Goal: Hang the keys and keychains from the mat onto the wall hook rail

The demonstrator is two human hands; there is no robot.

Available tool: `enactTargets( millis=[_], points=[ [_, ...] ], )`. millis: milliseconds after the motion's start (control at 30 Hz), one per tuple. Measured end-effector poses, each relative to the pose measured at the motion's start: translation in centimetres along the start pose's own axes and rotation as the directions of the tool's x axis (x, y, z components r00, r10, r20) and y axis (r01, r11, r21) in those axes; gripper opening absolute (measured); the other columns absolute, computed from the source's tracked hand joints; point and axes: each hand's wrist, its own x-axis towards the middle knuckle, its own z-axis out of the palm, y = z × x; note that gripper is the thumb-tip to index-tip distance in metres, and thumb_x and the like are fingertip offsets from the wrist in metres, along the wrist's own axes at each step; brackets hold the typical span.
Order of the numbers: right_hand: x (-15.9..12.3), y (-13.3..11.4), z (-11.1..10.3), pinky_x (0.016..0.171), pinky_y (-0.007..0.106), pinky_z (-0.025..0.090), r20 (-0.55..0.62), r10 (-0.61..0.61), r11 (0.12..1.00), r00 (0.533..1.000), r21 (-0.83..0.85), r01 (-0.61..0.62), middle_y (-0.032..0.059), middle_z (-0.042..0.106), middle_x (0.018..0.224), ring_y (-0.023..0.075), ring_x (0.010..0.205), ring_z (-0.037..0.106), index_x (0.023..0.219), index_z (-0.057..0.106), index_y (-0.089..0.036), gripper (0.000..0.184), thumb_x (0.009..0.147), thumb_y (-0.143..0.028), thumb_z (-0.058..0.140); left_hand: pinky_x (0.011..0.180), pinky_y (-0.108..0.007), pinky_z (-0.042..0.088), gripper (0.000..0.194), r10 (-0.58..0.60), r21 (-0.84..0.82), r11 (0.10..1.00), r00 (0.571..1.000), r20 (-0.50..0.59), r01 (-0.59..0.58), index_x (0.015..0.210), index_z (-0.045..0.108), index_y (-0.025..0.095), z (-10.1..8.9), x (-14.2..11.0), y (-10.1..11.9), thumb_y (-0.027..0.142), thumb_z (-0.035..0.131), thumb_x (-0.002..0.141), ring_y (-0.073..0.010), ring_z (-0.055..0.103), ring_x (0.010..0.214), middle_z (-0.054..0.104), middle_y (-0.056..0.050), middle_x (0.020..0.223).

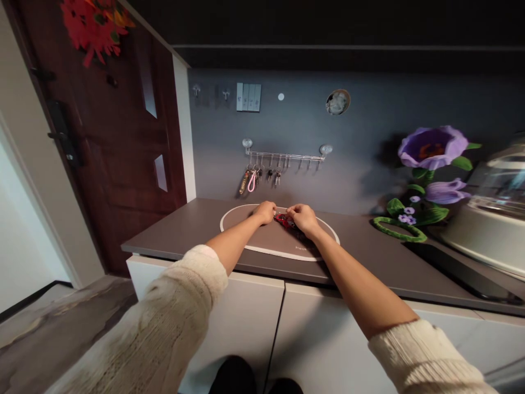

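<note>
Two hands (266,212) (304,219) flank a red item (283,220) below keys (278,178).

Both arms reached forward, sleeves pushed up toward the elbows. Left hand (266,212) and right hand (302,217) hovered low over the oval mat (266,235), near each other, palms down, fingers curled.

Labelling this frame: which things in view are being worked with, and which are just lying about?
Worked with:
- small red item in the right hand's fingers, left hand close beside
- brown oval mat with white rim, beneath

Just about, untouched:
- clear hooked rail with hanging keys
- purple flowers with green leaves
- flat black slab
</note>
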Motion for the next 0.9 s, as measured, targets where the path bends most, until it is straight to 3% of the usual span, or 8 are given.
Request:
enactTargets(
  millis=[533,733,900],
  points=[
    [-0.5,-0.8,-0.2,0.056,0.018,0.041,-0.006,0.035,0.999,0.999,0.039,-0.034,0.0042,0.067,0.066,0.0103,0.058,0.059,0.072,0.064,-0.014,0.016,0.074,-0.025,0.053,0.075,-0.025,0.041,0.015,-0.012,-0.086,0.996,0.992,-0.123,0.001,0.079,0.063,0.016,-0.6,-1.4,0.1,0.021,0.049,0.08,-0.0147,0.056,0.079,0.065,-0.006,0.086],
    [0.1,-0.1,0.2,0.058,0.019,0.044,0.027,0.057,0.982,0.998,0.181,-0.061,0.0049,0.066,0.068,0.0102,0.059,0.06,0.073,0.061,-0.013,0.015,0.075,-0.023,0.051,0.071,-0.024,0.042,0.013,-0.07,-0.263,0.965,0.973,-0.22,0.01,0.078,0.061,0.015,-0.8,-2.2,0.0,0.018,0.048,0.079,-0.0126,0.056,0.073,0.064,-0.004,0.08],
    [0.0,-0.2,0.3,0.056,0.019,0.044,0.058,0.065,0.949,0.996,0.306,-0.08,0.0044,0.064,0.067,0.0096,0.056,0.058,0.071,0.058,-0.013,0.01,0.074,-0.019,0.051,0.065,-0.022,0.042,0.012,-0.128,-0.487,0.873,0.963,-0.239,-0.004,0.078,0.059,0.014,-0.6,-2.3,-0.3,0.016,0.048,0.078,-0.0098,0.054,0.065,0.062,-0.001,0.072]
  ],
)
